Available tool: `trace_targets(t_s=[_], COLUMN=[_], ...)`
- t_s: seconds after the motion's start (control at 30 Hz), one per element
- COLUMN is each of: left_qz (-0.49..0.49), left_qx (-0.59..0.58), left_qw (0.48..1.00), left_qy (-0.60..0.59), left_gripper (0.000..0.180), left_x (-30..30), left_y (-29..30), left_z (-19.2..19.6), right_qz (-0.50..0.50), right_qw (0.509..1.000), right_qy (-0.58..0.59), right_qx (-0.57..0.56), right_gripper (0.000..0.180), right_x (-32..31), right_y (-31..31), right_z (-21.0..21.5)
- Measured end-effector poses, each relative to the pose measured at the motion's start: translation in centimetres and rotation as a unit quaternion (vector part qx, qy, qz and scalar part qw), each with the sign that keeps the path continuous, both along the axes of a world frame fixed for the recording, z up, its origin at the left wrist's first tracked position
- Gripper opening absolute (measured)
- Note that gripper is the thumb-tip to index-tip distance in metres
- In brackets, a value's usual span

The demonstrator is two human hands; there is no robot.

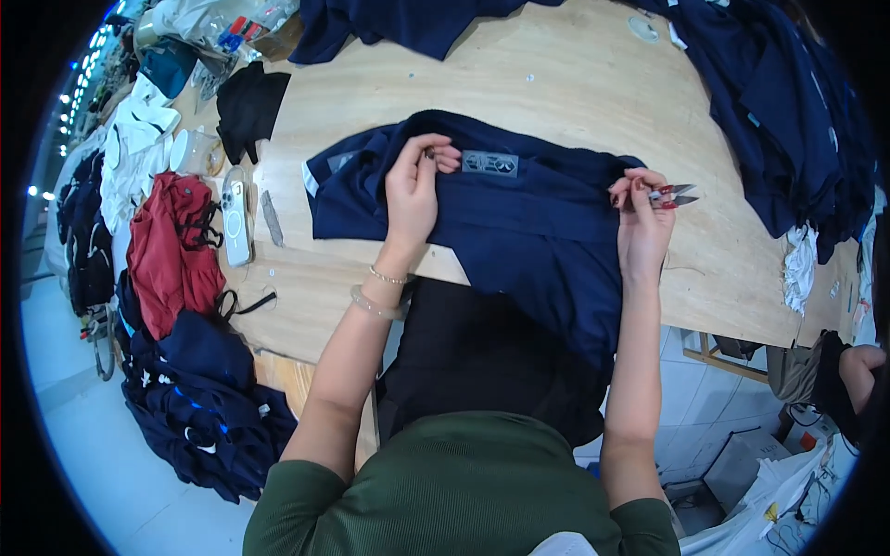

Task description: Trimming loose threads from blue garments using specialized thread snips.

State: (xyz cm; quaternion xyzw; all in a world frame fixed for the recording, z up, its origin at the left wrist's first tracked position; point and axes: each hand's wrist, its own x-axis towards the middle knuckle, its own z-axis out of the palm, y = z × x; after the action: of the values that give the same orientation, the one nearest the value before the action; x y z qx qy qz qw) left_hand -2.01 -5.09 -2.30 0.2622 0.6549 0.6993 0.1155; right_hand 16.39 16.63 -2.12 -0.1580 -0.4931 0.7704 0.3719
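A navy blue garment (547, 213) lies across the table's near edge in front of me, with part of it hanging over onto my lap. A clear printed strip (489, 164) sits on its upper part. My left hand (414, 190) rests over the garment's left half, beside that strip. Its fingers are curled in, and what they pinch, if anything, is hidden. At the garment's right end my right hand (644, 218) is closed round small thread snips (680, 195), whose blades point right. The fingertips of that hand also touch the garment's edge.
Left on the wooden table (519, 88) are a phone (237, 218), a grey strip (272, 218), a plastic cup (193, 153), black cloth (248, 109) and a red garment (174, 250). Navy garments (769, 111) heap at the right. Another person's arm (862, 375) shows at far right.
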Motion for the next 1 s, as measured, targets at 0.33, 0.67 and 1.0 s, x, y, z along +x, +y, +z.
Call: trace_targets(t_s=[0.33,0.67,1.0], left_qz=[-0.040,-0.148,0.047], left_qx=[-0.025,-0.191,-0.013], left_qw=[0.999,0.880,0.999], left_qy=[-0.025,0.409,0.015], left_gripper=[0.017,0.024,0.007], left_x=[0.7,3.4,1.2], left_y=[1.0,4.4,1.7], left_z=[2.3,3.8,4.7], right_qz=[0.056,0.070,0.064], right_qw=[0.998,0.996,0.996], right_qy=[-0.036,-0.041,-0.050], right_qx=[0.019,0.029,0.027], right_gripper=[0.013,0.014,0.014], right_x=[-4.1,-4.3,-4.2], right_y=[1.8,1.3,1.6], right_z=[0.1,0.2,0.3])
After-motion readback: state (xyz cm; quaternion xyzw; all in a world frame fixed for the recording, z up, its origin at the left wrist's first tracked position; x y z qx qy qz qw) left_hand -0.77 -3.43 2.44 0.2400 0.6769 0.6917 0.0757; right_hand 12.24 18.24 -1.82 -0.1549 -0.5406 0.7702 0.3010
